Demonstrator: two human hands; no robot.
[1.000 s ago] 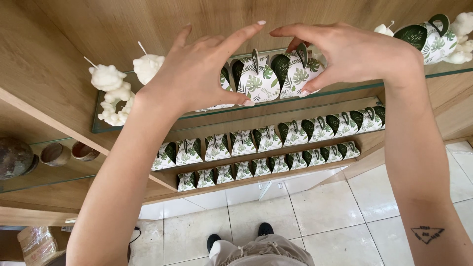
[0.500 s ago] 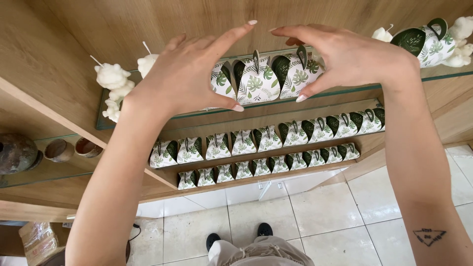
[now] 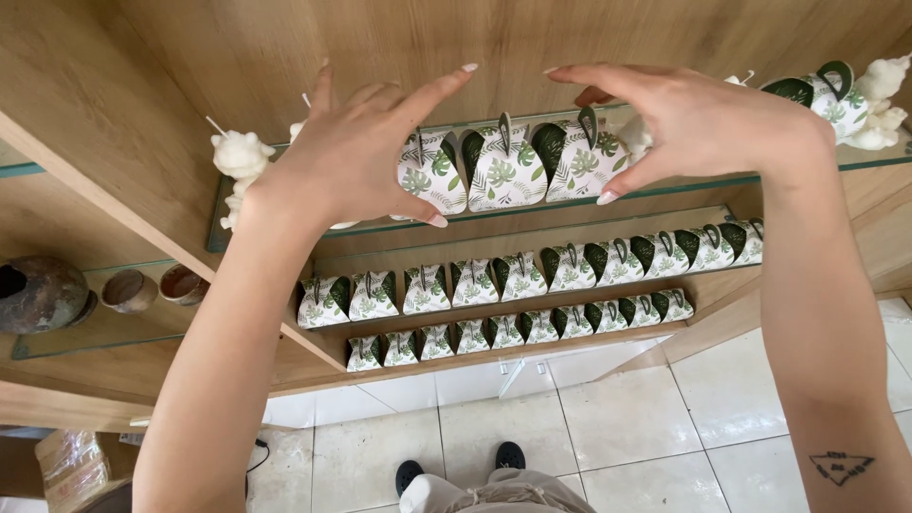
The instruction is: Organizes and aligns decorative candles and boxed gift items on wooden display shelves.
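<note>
Three leaf-printed favour boxes (image 3: 508, 171) stood in a row on the glass shelf (image 3: 684, 190), bracketed by two hands.

The left hand (image 3: 356, 157) was spread open at the row's left end, thumb tip against the lower front of the first box and fingers arched over it, gripping nothing. The right hand (image 3: 679, 123) was likewise open at the row's right end, thumb low against the last box and fingers curved above its leaf tab. Left of the boxes on the same shelf sat white sculpted candles (image 3: 237, 161); right of them, beyond the right wrist, stood another leaf-printed box (image 3: 822, 100) beside a further white candle (image 3: 883, 104). Below the boxes, two lower shelves carried long rows of matching boxes (image 3: 532, 271). Far to the boxes' lower left, small brown bowls (image 3: 152, 288) rested on a separate glass shelf.
</note>
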